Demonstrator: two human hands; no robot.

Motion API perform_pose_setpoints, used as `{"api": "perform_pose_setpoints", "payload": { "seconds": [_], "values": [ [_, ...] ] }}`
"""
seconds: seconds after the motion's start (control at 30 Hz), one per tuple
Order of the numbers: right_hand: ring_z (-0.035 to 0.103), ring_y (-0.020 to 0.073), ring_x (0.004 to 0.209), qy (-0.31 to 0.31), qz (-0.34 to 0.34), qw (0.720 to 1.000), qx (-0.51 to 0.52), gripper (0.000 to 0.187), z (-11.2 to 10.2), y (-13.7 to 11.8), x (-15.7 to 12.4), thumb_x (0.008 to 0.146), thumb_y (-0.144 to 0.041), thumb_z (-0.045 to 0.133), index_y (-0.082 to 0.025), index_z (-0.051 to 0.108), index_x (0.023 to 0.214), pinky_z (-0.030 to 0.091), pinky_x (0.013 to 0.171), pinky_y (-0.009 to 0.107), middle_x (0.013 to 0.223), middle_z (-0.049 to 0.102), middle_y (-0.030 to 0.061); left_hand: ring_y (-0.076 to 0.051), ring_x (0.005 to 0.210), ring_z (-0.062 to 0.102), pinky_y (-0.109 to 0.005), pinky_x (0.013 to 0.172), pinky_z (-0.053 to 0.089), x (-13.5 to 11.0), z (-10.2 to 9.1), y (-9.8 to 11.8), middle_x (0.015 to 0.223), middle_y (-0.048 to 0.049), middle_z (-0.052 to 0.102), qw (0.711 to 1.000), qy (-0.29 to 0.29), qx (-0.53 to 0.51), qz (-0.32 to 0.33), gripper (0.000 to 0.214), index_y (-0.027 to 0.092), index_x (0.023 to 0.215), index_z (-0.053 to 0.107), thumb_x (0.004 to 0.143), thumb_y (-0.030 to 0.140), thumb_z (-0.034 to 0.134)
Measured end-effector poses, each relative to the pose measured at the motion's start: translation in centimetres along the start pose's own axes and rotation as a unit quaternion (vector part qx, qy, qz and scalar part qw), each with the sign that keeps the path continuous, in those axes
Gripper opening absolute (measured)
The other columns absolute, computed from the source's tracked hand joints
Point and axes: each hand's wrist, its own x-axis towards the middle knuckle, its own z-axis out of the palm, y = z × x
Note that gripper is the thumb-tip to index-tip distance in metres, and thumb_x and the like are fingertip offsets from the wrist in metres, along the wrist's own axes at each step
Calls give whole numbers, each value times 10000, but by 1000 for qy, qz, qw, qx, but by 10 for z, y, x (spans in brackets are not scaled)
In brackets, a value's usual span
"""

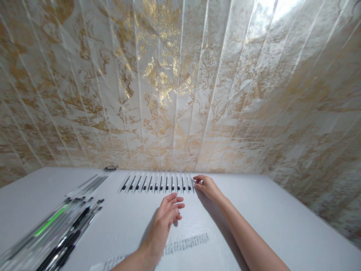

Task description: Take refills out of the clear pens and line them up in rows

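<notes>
A row of several slim clear pen parts with black inserts (pixel 156 183) stands side by side near the table's far edge. At the row's right end is my right hand (pixel 207 187), its thumb and forefinger closed around the last pen part, which the fingers partly cover. My left hand (pixel 169 214) hovers over the white table just in front of the row. Its fingers are spread and hold nothing.
To the left lies a bundle of pens (pixel 64 229), one bright green, in clear wrapping. Thin dark rods (pixel 94 184) lie behind it, with small black pieces (pixel 111 169) at the far edge. Printed lettering (pixel 186 243) marks the white table (pixel 282 210). A gold-patterned curtain (pixel 169 94) hangs behind.
</notes>
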Motion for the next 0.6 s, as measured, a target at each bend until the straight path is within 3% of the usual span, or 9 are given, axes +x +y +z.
{"api": "perform_pose_setpoints", "payload": {
  "seconds": [0.27, 0.43, 0.6],
  "values": [
    [606, 165, 768, 5, 17, 1000, -23, 351, -7, 4, 0, 766, -112, 504, -116, 664, 1079, 441, 755, 259, 953, 694, 82, -263, 1114, 522, -347, 815, 390, 0, 1, 1, 1268, -157, 539, 1000, -11, 11, -1, 483, 164, 1206, 435, 763, 298, 574],
    [588, 149, 735, -16, 51, 997, -51, 407, -18, 10, -1, 613, 34, 464, -118, 671, 929, 411, 674, 217, 832, 680, 58, -265, 1099, 523, -340, 791, 394, 0, 1, 2, 1263, -155, 543, 1000, -5, 13, -4, 519, 163, 1202, 431, 735, 329, 584],
    [604, 158, 709, -54, 68, 995, -47, 354, -31, 14, -2, 584, 23, 501, -138, 692, 835, 412, 620, 211, 757, 689, 33, -268, 1114, 521, -344, 803, 395, 0, 1, 2, 1261, -159, 545, 1000, -3, 17, -5, 535, 159, 1201, 429, 722, 330, 594]
  ]
}}
